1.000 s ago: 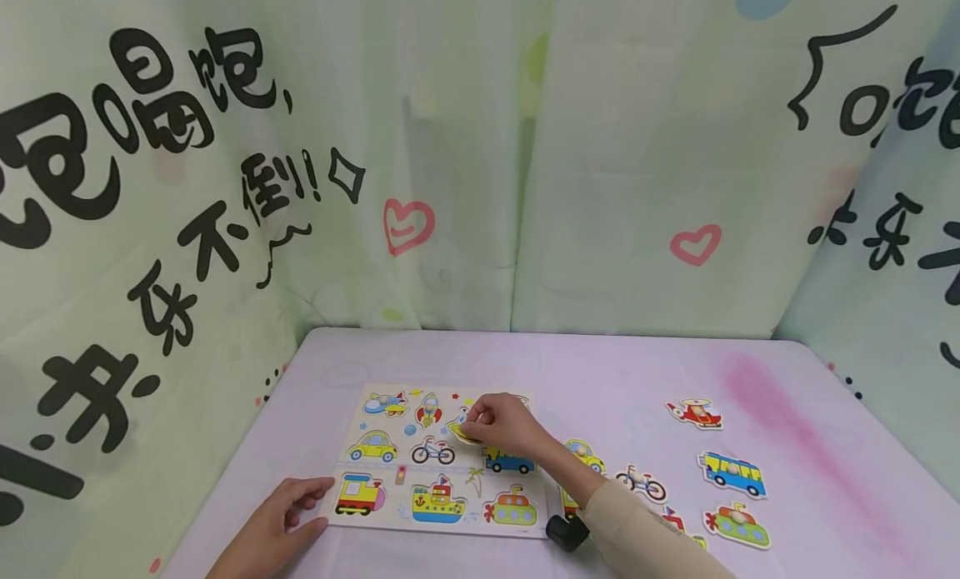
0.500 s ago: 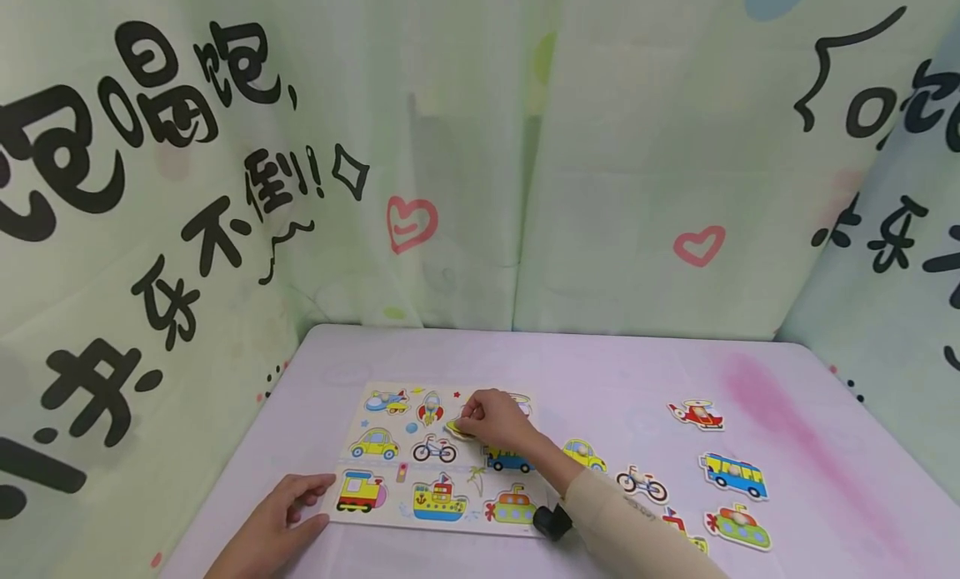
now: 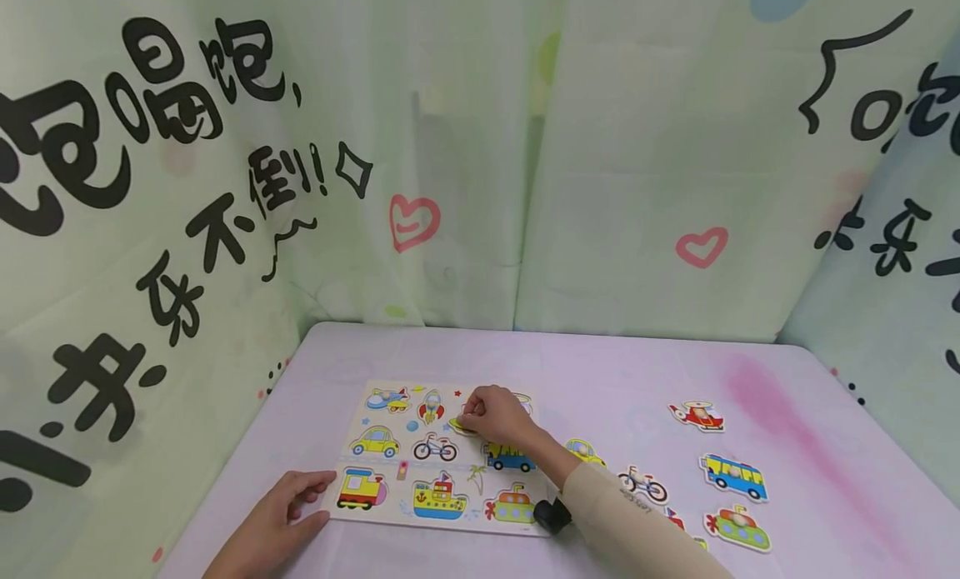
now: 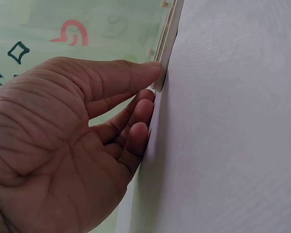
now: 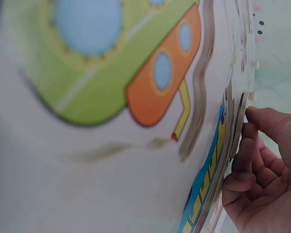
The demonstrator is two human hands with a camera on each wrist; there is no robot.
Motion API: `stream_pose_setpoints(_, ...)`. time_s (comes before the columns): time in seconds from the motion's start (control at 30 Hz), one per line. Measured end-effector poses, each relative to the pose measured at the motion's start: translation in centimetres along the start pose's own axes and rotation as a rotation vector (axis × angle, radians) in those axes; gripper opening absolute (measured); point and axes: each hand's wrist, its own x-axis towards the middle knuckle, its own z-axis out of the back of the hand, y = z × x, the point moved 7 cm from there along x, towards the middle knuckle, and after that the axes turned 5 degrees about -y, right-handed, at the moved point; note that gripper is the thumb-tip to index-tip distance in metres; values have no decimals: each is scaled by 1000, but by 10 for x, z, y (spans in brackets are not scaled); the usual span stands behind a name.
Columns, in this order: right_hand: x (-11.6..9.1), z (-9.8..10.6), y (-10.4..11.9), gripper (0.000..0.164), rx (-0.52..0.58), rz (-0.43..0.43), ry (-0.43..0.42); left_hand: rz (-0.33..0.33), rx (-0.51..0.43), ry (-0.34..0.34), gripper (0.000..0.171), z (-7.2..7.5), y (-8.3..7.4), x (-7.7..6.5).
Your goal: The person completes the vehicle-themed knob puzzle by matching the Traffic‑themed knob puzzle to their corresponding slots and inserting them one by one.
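My right hand (image 3: 495, 416) reaches over the white rectangular board (image 3: 397, 512) printed with colourful vehicles, and its thumb and fingertips are closed in a pinch on a flat yellow-green piece (image 3: 462, 430), at the upper part of the board, just right of its middle. I suppose I pinch from above so the piece lies nearly level with the board; whether it is seated or only resting there I cannot tell, since my fingers cover most of it. My left hand (image 3: 277, 514) sits at the board's near left corner, thumb and forefinger against its edge, the other fingers loosely bent and wrapped round nothing; likely it is there to keep the board from sliding on the pale lilac desk (image 3: 622, 379). To the board's right lie the loose cut-out pieces: a yellow car (image 3: 585, 451) nearest it, a bicycle with dark wheels (image 3: 642, 485) a little farther out, then a red helicopter (image 3: 697, 416), a blue-and-yellow bus (image 3: 733, 477) and a green submarine with an orange top (image 3: 738, 527), spread apart, I'd judge, so each can be picked up singly. My beige sleeve (image 3: 637, 525) crosses the board's near right corner, partly hiding another piece beyond.
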Motion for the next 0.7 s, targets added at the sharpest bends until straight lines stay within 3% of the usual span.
stream_pose_setpoints(0.3,0,-2,-3,17,-1,-22,11,7,-2,10,49,-3,2,1)
stream_pose_setpoints(0.7,-22,7,0,29,281,-8,20,-13,-6,9,49,-1,1,1)
